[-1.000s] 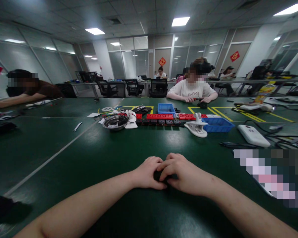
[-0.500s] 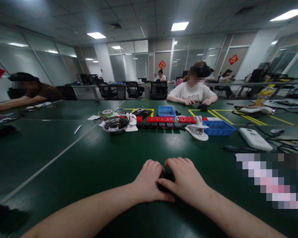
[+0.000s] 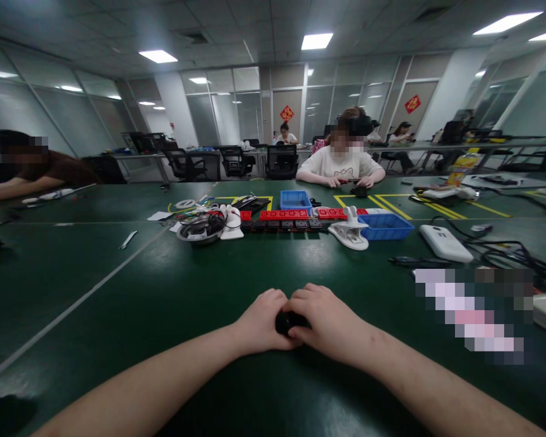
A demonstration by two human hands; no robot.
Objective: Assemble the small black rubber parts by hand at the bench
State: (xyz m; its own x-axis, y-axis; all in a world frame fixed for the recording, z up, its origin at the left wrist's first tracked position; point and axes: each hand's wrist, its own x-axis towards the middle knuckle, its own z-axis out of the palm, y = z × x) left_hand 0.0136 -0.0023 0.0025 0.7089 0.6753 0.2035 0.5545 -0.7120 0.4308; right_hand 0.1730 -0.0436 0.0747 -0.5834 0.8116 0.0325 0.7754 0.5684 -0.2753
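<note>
Both my hands rest together on the green table (image 3: 164,285) right in front of me. My left hand (image 3: 259,321) and my right hand (image 3: 330,321) are curled round a small black object (image 3: 286,320) that shows only as a dark patch between the fingers. Its shape is mostly hidden, so I cannot make out what it is. Both forearms lie on the table surface.
Farther back lie a metal bowl (image 3: 199,229), rows of red and black blocks (image 3: 284,220), two blue bins (image 3: 384,226), a white clip stand (image 3: 351,230), a white power bank (image 3: 440,243) and black cables (image 3: 509,255). A person in a white shirt (image 3: 341,164) sits opposite; another leans at far left (image 3: 22,170).
My hands have stayed clasped on the small black object with slight finger shifts. The view has drifted a little to the right.
</note>
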